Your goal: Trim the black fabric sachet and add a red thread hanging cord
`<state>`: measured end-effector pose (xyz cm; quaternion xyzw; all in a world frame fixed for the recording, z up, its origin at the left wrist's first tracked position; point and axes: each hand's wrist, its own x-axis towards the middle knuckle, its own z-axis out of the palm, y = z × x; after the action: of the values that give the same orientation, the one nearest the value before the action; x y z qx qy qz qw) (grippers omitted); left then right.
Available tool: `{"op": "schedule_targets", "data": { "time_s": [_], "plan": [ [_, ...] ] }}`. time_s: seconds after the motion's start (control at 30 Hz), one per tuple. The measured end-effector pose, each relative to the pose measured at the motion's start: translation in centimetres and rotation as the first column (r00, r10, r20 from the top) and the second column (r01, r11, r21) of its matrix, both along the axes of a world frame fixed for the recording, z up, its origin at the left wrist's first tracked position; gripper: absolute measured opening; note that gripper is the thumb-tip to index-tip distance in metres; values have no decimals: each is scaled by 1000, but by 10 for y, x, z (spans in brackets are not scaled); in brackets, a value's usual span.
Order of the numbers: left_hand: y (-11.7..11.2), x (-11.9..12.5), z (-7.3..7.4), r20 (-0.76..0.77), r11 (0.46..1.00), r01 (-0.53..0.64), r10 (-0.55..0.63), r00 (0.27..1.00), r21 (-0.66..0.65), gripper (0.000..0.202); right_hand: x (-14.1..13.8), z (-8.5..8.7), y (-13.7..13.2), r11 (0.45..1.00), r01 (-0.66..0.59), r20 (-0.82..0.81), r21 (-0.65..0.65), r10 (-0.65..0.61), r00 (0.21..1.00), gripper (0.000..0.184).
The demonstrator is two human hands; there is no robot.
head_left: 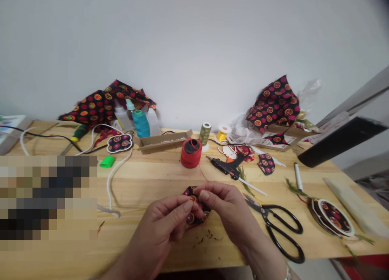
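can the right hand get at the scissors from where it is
Probably yes. The right hand sits just beside the black-handled scissors, and nothing stands between them on the wooden table. It is pinching the small patterned fabric piece, though, so it would likely have to let go first.

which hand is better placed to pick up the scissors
Probably the right hand: the black-handled scissors lie on its side, close by, while the left hand is farther off, pinching the printed fabric.

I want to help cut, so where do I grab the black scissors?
Grab the black loop handles of the scissors, coming from the right. They lie flat with the loops out that way, and the blades point left toward the person's right hand, so stay away from that end.
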<state>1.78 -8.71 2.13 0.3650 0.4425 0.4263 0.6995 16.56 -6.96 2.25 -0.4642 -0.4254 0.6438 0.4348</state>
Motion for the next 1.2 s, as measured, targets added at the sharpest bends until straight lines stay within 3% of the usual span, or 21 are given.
{"op": "schedule_targets", "data": {
  "time_s": [0.1, 0.2, 0.27, 0.33, 0.4, 0.47, 0.63, 0.87, 1.07, 1.2],
  "plan": [
    [0, 0, -1, -8, 1000, 9, -9, 1000, -9, 23, -1, 0, 1, 1000, -13, -59, 1, 13, 998, 19],
    [1, -2, -3, -1, 998, -46, 46, 999, -31, 20, 1, 4, -4, 982, 18, 75, 190, -33, 997, 14],
    [2, -2, -3, 18, 995, -78, 79, 997, -63, 18, 4, 9, -10, 918, -33, 231, 394, -65, 971, 9],
    [2, -1, -2, 57, 993, -66, 72, 996, -99, 16, 5, 13, -15, 822, -166, 361, 545, -51, 931, 8],
    [2, 1, 0, 80, 993, -43, 52, 995, -109, 16, 5, 14, -18, 740, -256, 435, 622, -54, 899, 8],
    [0, 4, 2, 86, 992, -39, 50, 995, -124, 19, 4, 12, -18, 709, -235, 452, 665, -132, 882, 8],
    [-4, 5, 0, 75, 992, -32, 41, 996, -120, 19, 1, 3, -11, 757, -121, 445, 642, -239, 863, 8],
    [-4, 5, -4, 79, 995, -31, 39, 996, -99, 21, -2, -1, -9, 774, 45, 334, 631, -324, 885, 11],
    [-1, 5, -1, 98, 989, -76, 88, 991, -127, 19, 3, -2, -6, 938, 128, 287, 323, -226, 931, 12],
    [-2, 5, -3, 99, 989, -65, 79, 992, -131, 18, 2, -4, -8, 980, 111, 135, 163, -133, 982, 8]
  ]
}}
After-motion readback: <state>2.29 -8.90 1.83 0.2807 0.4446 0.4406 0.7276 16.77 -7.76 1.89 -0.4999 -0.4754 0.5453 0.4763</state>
